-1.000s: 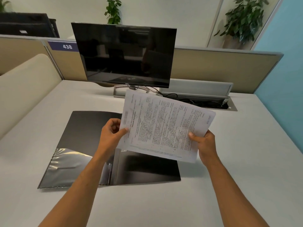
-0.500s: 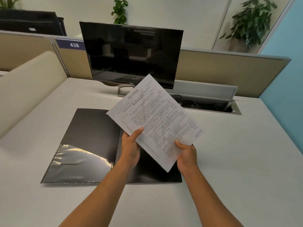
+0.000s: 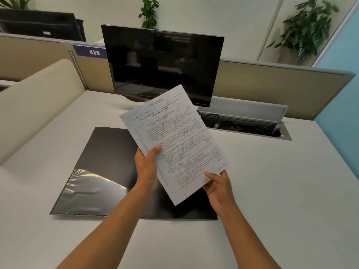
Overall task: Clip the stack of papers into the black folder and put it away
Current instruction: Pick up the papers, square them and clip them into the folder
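Note:
I hold a stack of printed white papers [image 3: 174,140] in the air over the desk, nearly upright and tilted a little to the left. My left hand [image 3: 146,167] grips its left edge with the thumb on the front sheet. My right hand [image 3: 218,186] pinches its lower right edge. Under the papers the black folder [image 3: 104,152] lies open flat on the desk, with a shiny clear pocket on its left half. The folder's right half and spine are mostly hidden behind the papers and my hands.
A dark monitor [image 3: 163,63] stands at the back of the white desk [image 3: 281,191]. To its right an open cable tray [image 3: 246,126] holds wires. Beige partitions [image 3: 272,88] enclose the desk at the back and left.
The papers have turned from lying sideways to nearly upright. My left hand slid from the top-left corner down the left edge, and both hands came closer together.

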`<state>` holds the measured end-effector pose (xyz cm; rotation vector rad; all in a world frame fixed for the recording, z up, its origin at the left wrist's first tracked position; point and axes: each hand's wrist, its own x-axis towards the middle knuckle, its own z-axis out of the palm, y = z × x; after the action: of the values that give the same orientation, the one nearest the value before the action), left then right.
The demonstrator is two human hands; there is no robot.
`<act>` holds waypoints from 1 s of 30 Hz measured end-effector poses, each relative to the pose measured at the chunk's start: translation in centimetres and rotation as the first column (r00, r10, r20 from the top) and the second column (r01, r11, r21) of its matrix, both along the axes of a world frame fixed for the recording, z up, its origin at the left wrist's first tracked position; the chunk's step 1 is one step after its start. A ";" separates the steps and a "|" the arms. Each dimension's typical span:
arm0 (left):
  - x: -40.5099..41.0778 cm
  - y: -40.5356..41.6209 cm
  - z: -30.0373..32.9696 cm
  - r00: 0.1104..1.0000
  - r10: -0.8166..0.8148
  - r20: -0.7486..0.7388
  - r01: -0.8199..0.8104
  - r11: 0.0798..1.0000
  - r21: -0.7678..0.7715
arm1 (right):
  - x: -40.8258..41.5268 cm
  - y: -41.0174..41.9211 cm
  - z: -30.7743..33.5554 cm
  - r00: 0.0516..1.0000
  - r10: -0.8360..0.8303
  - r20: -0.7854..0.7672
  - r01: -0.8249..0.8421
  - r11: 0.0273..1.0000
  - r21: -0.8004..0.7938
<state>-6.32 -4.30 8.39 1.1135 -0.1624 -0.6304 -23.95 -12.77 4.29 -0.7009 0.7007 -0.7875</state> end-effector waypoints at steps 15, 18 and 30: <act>2.5 1.4 -0.4 0.918 -0.386 0.093 0.368 0.915 0.163 | 0.1 -5.7 3.2 0.857 0.267 -0.441 -0.426 0.848 -0.314; 2.7 1.2 -0.6 0.903 -0.425 0.066 0.410 0.897 0.164 | 0.7 -5.2 3.3 0.874 0.248 -0.417 -0.385 0.878 -0.286; 3.8 0.1 -3.9 0.914 -0.405 0.028 0.377 0.873 0.309 | 2.1 -5.2 1.1 0.801 0.182 -0.571 -0.386 0.886 -0.259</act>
<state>-2.56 -4.18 4.45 1.4186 -0.3907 -0.9909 -21.82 -17.95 5.39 -1.3714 0.9292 -0.4291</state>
